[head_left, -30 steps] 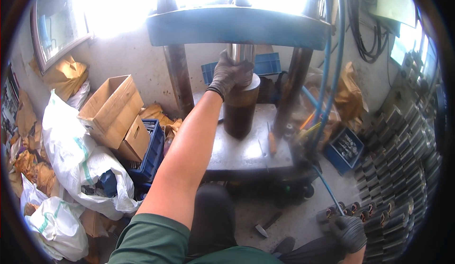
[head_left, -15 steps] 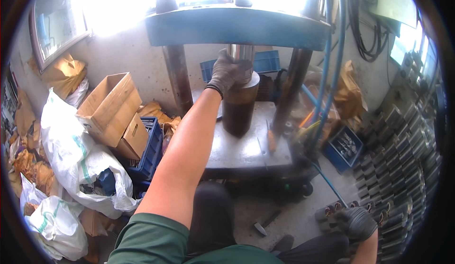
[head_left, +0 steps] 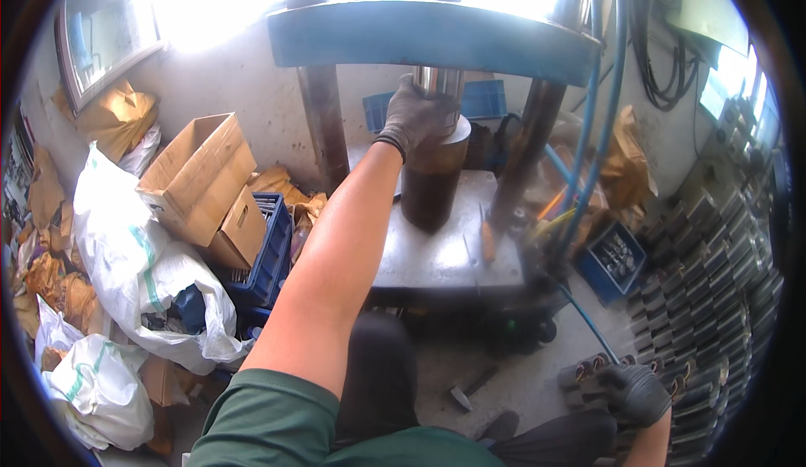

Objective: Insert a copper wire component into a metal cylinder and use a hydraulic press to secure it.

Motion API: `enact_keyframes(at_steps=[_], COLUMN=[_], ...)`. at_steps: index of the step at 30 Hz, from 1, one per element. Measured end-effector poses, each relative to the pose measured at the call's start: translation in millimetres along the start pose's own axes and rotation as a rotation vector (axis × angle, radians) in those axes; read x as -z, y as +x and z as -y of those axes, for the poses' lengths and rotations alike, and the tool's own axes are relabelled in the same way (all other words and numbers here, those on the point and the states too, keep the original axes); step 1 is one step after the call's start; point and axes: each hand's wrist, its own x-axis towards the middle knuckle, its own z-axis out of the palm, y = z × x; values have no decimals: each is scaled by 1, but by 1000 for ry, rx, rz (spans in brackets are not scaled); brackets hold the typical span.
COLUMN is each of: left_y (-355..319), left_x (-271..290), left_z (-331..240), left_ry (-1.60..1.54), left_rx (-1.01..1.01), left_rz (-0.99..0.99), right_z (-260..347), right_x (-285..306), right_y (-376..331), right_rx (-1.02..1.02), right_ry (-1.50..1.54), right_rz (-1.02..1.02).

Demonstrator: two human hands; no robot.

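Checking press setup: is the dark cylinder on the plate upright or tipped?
Upright: the dark cylinder stands on end on the press plate, left hand on top.

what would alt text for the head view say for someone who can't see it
A person's gloved left hand rests on top of a dark metal cylinder standing on the plate of a blue press. Their gloved right hand reaches low toward small metal tubes on the floor, with boxes and white sacks at left.
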Motion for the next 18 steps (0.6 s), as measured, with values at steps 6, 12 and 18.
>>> enact_keyframes(at_steps=[6, 12, 18], left_y=[4, 7, 7], left_x=[-1, -3, -1], left_z=[5, 11, 9], left_ry=[-5, -27, 22], left_rx=[12, 5, 21], left_rz=[-6, 5, 9], right_z=[0, 5, 5], right_x=[-2, 2, 5], right_y=[0, 3, 4], right_rx=[-54, -127, -117], right_ry=[4, 120, 47], right_rz=[30, -24, 117])
